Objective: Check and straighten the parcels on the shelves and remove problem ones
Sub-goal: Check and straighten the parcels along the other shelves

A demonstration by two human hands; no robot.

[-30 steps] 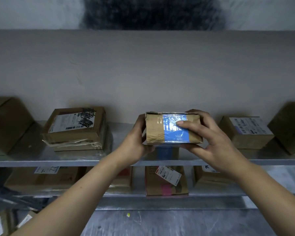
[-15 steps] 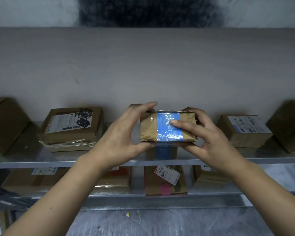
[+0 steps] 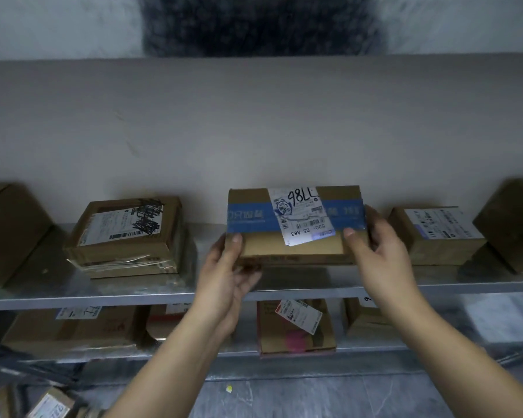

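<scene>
Left hand [image 3: 227, 267] and right hand [image 3: 375, 251] gripped the ends of the taped parcel [image 3: 293, 251] as I feared its skewed label [image 3: 302, 215] could snag on the shelf [image 3: 103, 297].

The parcel [image 3: 293, 248] is matt brown cardboard with glossy blue tape [image 3: 248, 218] and a paper label [image 3: 301, 215]. The shelf [image 3: 118, 292] is dull, smooth grey metal.
</scene>
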